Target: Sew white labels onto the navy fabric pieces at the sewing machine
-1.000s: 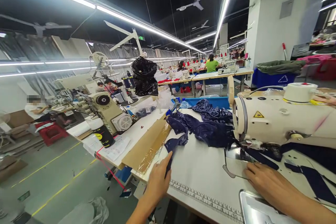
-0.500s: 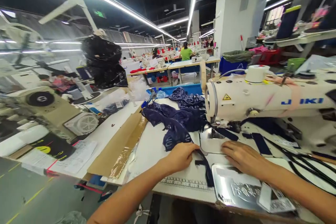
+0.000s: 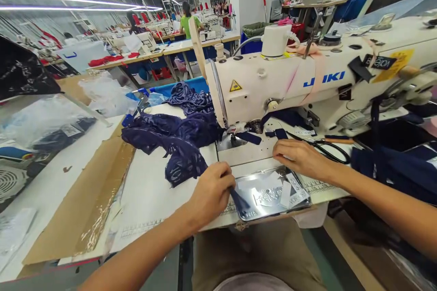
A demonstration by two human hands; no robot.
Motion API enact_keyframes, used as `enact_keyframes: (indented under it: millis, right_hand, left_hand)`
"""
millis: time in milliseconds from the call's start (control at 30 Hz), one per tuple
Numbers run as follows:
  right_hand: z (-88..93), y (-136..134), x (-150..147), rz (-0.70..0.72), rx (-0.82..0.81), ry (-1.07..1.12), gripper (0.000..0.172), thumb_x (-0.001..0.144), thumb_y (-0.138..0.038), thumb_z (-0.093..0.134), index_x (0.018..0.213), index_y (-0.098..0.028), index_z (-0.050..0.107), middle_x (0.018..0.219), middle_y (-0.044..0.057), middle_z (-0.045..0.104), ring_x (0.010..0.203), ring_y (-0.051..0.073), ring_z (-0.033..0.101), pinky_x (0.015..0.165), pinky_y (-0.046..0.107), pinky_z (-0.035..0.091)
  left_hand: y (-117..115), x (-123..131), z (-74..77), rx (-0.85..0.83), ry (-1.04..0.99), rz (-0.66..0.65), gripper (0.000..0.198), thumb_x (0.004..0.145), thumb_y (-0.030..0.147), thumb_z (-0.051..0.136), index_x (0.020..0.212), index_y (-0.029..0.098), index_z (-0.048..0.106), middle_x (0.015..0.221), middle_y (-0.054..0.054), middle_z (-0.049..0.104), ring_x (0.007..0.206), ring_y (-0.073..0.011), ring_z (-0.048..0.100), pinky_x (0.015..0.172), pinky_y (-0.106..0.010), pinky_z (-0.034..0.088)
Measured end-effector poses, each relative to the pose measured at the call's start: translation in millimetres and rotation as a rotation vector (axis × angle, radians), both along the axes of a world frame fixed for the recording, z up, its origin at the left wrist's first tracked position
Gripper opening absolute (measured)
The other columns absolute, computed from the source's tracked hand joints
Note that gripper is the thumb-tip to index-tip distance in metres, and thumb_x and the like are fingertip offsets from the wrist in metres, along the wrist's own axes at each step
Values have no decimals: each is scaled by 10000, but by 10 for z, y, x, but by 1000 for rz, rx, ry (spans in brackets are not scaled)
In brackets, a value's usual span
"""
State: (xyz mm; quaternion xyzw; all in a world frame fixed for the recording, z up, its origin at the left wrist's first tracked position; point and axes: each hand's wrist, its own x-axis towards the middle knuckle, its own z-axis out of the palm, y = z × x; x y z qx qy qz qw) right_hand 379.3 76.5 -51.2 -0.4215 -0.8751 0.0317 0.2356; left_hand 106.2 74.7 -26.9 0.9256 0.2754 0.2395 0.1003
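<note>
Nearest, the left hand (image 3: 212, 187) is curled shut, its grip pinching a navy strip (image 3: 240, 198) whose free end trails toward the person across the left edge of a shiny metal tray (image 3: 269, 213) of labels. The strip's long axis slants near-to-far, pointing up under the hand toward the presser foot (image 3: 234, 137), which lies beyond and slightly right of that grip. Past the tray, the right hand (image 3: 297, 157) rests flat and spread on the white surface (image 3: 150, 191), holding nothing. Its fingertips (image 3: 277, 146) aim left at the foot, and it is the nearer hand to it. Scissors (image 3: 329, 148) lie just right of it. Navy lace (image 3: 177, 143) is heaped beyond the left hand, and the sewing machine (image 3: 307, 82) stands behind.
</note>
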Motion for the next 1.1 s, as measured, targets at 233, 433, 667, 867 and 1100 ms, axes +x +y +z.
enact_keyframes:
  millis: [233,433,667,867,1100]
  right_hand:
    - [157,-276,101,77,-116,-120,229,898,-207,386,760,-174,566,784,59,568,737,176,505,683,320,411]
    - [92,-451,61,25,-144,-217,108,840,-206,482,812,-166,578,969,106,571,899,242,511,780,416,421]
    - [-91,-524,-16,-56,-283,-147,48,788,-159,477,799,-193,510,1339,119,422,1306,270,253,1050,521,223]
    - [-181,-569,12,-74,-243,-71,58,815,-198,475,804,-211,530,1282,95,494,1290,273,297,1029,558,249]
    - [-53,-589,50,141,-149,-131,158,859,-152,437,909,-233,563,1107,71,573,1157,236,440,890,393,436]
  left_hand:
    - [464,120,-209,-437,-194,235,182,727,207,506,560,141,532,630,6,487,592,-112,483,580,-238,366]
    - [510,135,-251,-554,-167,295,303,745,353,529,526,144,518,598,19,462,551,-101,441,557,-234,335]
    - [397,202,-152,-732,-272,332,131,681,269,579,693,145,620,586,38,541,523,-86,434,530,-204,335]
    - [378,202,-136,-975,-404,377,195,652,320,607,637,126,594,466,65,401,424,-51,312,424,-195,222]
    - [350,166,-103,-1124,-512,397,218,612,331,665,619,127,586,465,68,405,431,-43,280,432,-203,182]
